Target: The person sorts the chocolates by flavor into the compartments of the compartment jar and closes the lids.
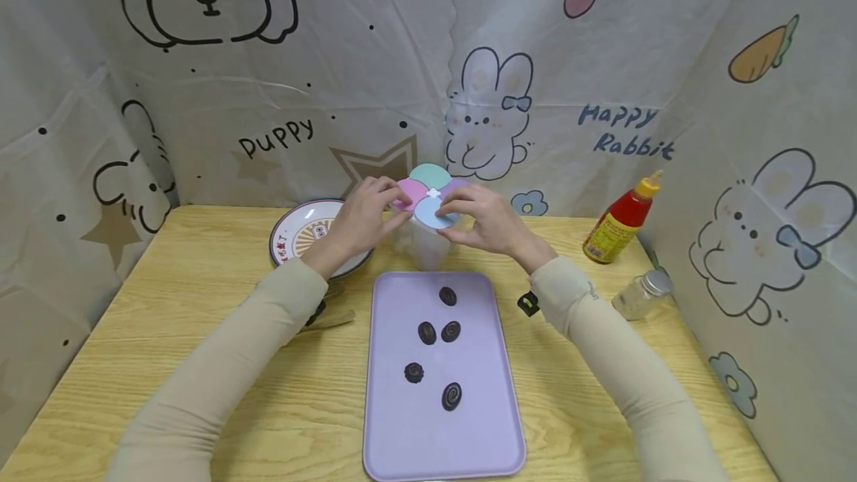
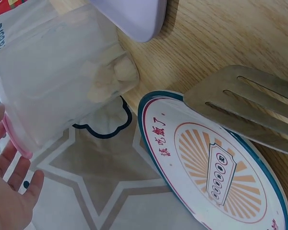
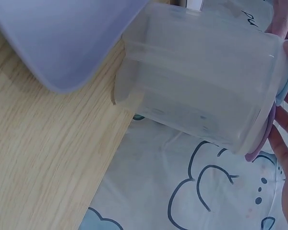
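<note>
A clear, frosted plastic canister (image 1: 428, 248) stands behind the tray, topped by a flower-shaped lid (image 1: 430, 175) with green, pink, purple and blue petals. My left hand (image 1: 364, 216) holds the lid's left side, its fingers at the pink petal and thumb near the front rim. On the other side my right hand (image 1: 487, 223) grips the blue petal, fingertips on top and thumb at the front edge; other fingers reach the purple petal. Pale lumps (image 2: 113, 74) lie in the canister's bottom. In front, several dark chocolate-like pieces (image 1: 451, 396) lie on a lilac tray (image 1: 438, 445).
A patterned plate (image 1: 284, 244) lies behind my left forearm, with a slotted spatula (image 2: 240, 91) beside it. To the right stand a red sauce bottle (image 1: 616, 225) and a glass shaker (image 1: 641, 296). A small black object (image 1: 528, 303) lies by my right sleeve. Printed cloth walls enclose the table.
</note>
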The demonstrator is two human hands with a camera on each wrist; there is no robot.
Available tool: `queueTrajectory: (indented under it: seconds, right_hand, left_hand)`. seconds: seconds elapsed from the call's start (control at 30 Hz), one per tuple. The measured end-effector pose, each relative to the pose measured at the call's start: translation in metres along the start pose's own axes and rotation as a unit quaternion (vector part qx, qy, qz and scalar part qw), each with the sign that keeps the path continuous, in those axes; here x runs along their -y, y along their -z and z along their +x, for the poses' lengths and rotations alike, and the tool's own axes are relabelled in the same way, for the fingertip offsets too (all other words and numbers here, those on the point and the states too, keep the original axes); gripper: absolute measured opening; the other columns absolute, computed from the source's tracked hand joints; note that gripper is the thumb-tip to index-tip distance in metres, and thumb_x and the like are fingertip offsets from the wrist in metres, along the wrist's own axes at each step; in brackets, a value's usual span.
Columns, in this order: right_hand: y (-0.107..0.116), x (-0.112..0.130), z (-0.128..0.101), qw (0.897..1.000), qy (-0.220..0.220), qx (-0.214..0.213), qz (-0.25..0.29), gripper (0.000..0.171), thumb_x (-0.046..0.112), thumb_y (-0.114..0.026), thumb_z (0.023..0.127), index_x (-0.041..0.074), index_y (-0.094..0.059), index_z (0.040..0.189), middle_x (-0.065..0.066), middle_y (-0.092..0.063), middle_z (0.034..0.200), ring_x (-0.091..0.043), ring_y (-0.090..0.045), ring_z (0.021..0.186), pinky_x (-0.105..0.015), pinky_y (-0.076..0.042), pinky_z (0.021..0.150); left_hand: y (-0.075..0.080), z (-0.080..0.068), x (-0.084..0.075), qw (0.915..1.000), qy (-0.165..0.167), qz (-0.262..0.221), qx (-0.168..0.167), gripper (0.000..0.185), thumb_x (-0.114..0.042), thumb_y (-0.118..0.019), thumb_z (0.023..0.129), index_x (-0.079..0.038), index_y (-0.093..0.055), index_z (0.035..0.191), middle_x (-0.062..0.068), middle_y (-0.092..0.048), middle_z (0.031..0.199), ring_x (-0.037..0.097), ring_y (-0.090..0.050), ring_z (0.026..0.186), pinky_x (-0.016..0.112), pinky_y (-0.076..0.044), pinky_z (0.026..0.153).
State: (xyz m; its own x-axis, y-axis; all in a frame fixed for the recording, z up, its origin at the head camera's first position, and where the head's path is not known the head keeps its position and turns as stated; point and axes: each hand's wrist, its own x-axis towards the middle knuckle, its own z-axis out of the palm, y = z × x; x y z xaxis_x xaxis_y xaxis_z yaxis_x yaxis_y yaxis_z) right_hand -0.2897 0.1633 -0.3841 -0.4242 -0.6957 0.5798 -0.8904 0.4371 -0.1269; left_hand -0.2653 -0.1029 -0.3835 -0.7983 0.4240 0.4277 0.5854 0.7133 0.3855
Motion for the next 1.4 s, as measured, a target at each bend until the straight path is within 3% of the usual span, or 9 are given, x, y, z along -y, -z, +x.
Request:
queueTrajectory:
  seconds: [0.37, 0.5, 0.67, 0.8, 0.93, 1.13, 1.4]
  right_hand:
    - [-0.003, -0.001, 0.002, 0.999, 0.014, -0.008, -0.043, 0.022, 0.028, -0.085, 0.084, 0.014, -0.08, 0.1, -0.005, -0.079, 0.108, -0.024, -0.075, 0.099, -0.035, -0.062, 0.081]
    - [0.0, -0.001, 0.004, 0.999, -0.002, -0.018, -0.03, 0.018, 0.023, -0.084, 0.084, 0.013, -0.08, 0.099, -0.006, -0.078, 0.108, -0.023, -0.075, 0.096, -0.036, -0.061, 0.077]
    - [0.005, -0.002, 0.006, 1.0, -0.021, -0.008, -0.014, 0.017, 0.019, -0.083, 0.086, 0.011, -0.08, 0.101, -0.009, -0.077, 0.112, -0.025, -0.075, 0.102, -0.036, -0.062, 0.083]
    - [0.007, -0.004, 0.004, 0.997, -0.057, -0.021, 0.039, 0.02, 0.009, -0.083, 0.086, 0.006, -0.079, 0.104, -0.012, -0.076, 0.113, -0.025, -0.074, 0.096, -0.037, -0.063, 0.083]
    - [0.007, -0.006, 0.002, 0.99, -0.1, -0.043, 0.092, 0.018, 0.004, -0.082, 0.088, 0.003, -0.078, 0.105, -0.013, -0.076, 0.106, -0.024, -0.074, 0.088, -0.038, -0.063, 0.081]
    - [0.007, -0.008, 0.007, 0.967, -0.18, -0.069, 0.166, 0.012, 0.003, -0.08, 0.091, 0.001, -0.077, 0.102, -0.016, -0.076, 0.099, -0.025, -0.071, 0.087, -0.042, -0.064, 0.082]
    - [0.008, -0.012, 0.015, 0.943, -0.262, -0.076, 0.192, 0.016, 0.009, -0.079, 0.094, 0.001, -0.074, 0.106, -0.018, -0.076, 0.103, -0.017, -0.067, 0.09, -0.041, -0.06, 0.085]
  left_hand:
    - [-0.002, -0.001, 0.004, 0.9999, -0.006, 0.009, -0.007, 0.02, -0.026, -0.075, 0.098, -0.009, -0.076, 0.11, 0.012, -0.069, 0.124, 0.034, -0.06, 0.118, 0.047, -0.05, 0.103]
    - [-0.002, 0.0, 0.004, 0.9998, -0.012, 0.008, -0.01, 0.02, -0.026, -0.075, 0.098, -0.009, -0.076, 0.109, 0.012, -0.069, 0.122, 0.034, -0.06, 0.116, 0.047, -0.05, 0.101]
    - [-0.001, 0.001, 0.003, 0.9999, -0.009, 0.008, -0.008, 0.019, -0.026, -0.074, 0.099, -0.01, -0.076, 0.109, 0.012, -0.069, 0.122, 0.033, -0.06, 0.115, 0.046, -0.05, 0.101]
    - [0.0, 0.001, 0.003, 0.9999, -0.006, 0.008, -0.005, 0.019, -0.026, -0.074, 0.1, -0.011, -0.076, 0.11, 0.012, -0.068, 0.123, 0.033, -0.06, 0.117, 0.047, -0.05, 0.102]
    - [-0.001, 0.0, 0.004, 0.9999, -0.003, 0.01, -0.004, 0.019, -0.027, -0.074, 0.099, -0.011, -0.076, 0.109, 0.011, -0.068, 0.123, 0.033, -0.06, 0.117, 0.047, -0.05, 0.102]
    - [-0.001, 0.0, 0.003, 0.9999, 0.005, 0.015, 0.003, 0.021, -0.028, -0.073, 0.099, -0.011, -0.076, 0.111, 0.012, -0.068, 0.126, 0.033, -0.059, 0.119, 0.047, -0.05, 0.103]
    - [-0.001, 0.0, 0.0, 0.9995, 0.016, 0.023, 0.012, 0.023, -0.031, -0.072, 0.1, -0.013, -0.075, 0.114, 0.011, -0.067, 0.13, 0.032, -0.059, 0.122, 0.047, -0.05, 0.105]
